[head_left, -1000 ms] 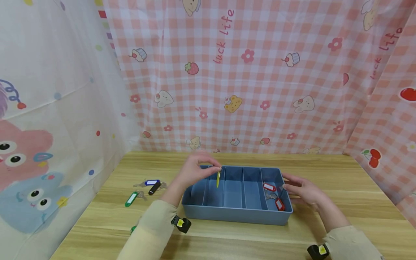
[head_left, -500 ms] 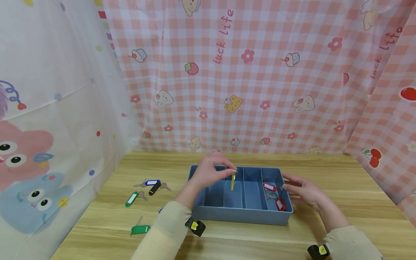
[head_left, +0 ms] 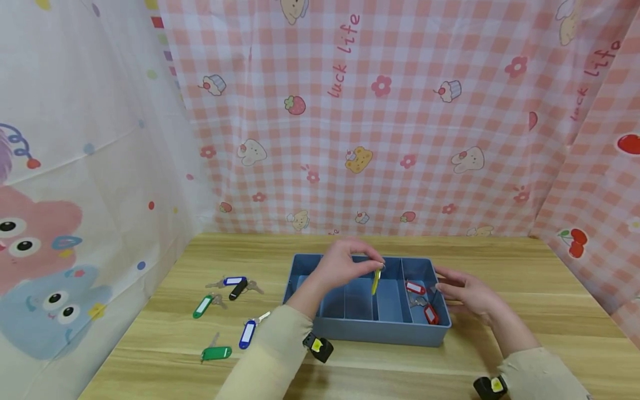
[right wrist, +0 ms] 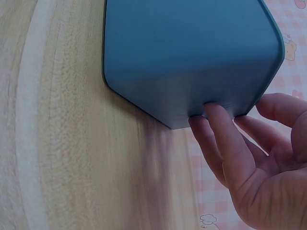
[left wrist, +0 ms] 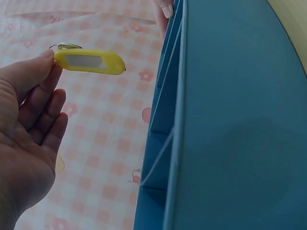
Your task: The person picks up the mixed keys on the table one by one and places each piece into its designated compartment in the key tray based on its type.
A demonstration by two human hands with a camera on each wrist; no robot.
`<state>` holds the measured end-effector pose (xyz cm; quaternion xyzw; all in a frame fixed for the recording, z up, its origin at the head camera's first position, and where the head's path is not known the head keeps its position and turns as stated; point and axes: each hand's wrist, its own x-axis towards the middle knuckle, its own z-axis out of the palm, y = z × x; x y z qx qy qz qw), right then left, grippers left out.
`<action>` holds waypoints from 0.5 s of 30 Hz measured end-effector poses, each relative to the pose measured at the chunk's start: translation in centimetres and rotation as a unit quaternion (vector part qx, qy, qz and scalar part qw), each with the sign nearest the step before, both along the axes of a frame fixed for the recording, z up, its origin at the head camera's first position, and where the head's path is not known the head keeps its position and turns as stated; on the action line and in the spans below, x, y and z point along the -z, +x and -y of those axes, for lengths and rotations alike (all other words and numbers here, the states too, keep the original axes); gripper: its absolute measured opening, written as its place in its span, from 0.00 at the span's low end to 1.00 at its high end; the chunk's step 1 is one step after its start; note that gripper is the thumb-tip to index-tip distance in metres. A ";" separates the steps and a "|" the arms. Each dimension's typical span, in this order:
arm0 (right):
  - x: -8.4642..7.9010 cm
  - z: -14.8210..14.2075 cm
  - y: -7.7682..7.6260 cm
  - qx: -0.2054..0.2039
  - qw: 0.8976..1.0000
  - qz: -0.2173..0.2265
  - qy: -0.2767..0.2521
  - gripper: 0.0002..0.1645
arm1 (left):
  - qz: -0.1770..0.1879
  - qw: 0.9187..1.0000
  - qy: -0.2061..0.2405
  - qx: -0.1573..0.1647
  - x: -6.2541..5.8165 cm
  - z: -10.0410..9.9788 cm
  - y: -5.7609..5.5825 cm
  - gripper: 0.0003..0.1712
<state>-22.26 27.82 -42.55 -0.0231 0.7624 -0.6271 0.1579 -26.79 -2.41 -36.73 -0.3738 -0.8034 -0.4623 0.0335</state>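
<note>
Between thumb and index finger, my left hand [head_left: 345, 264] pinches a yellow key tag [head_left: 376, 282] by its metal ring. The tag hangs above the blue-grey divided tray [head_left: 365, 330], right of its middle; in the left wrist view, the yellow tag's white label [left wrist: 85, 62] faces the camera. Any key on its ring is not clear. At the tray's right end, my right hand [head_left: 472, 297] rests its fingertips on the outer wall, with the thumb at the rim. Red key tags [head_left: 415, 288] with keys lie in the rightmost compartment. My left forearm and hand hide part of the tray.
On the wooden table [head_left: 165, 344] left of the tray lie a blue key tag [head_left: 234, 281], a black one [head_left: 238, 289], a green one [head_left: 202, 306], another green tag [head_left: 216, 353] and another blue tag [head_left: 247, 334], with keys. A checked curtain [head_left: 380, 122] hangs behind.
My left hand has carried the yellow key tag rightward over the tray. The near blue and green tags have come into view from behind the left sleeve. My right hand has stayed in place.
</note>
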 end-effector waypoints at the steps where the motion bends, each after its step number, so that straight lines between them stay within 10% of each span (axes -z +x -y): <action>1: 0.0 0.0 0.0 0.002 1.000 0.001 0.000 0.40 | 0.001 1.000 -0.003 0.002 -0.1 -0.2 0.0 0.04; 15: 0.0 0.0 0.0 -0.001 1.000 0.001 0.000 0.40 | -0.001 1.000 -0.027 0.003 -1.3 -2.5 -0.5 0.05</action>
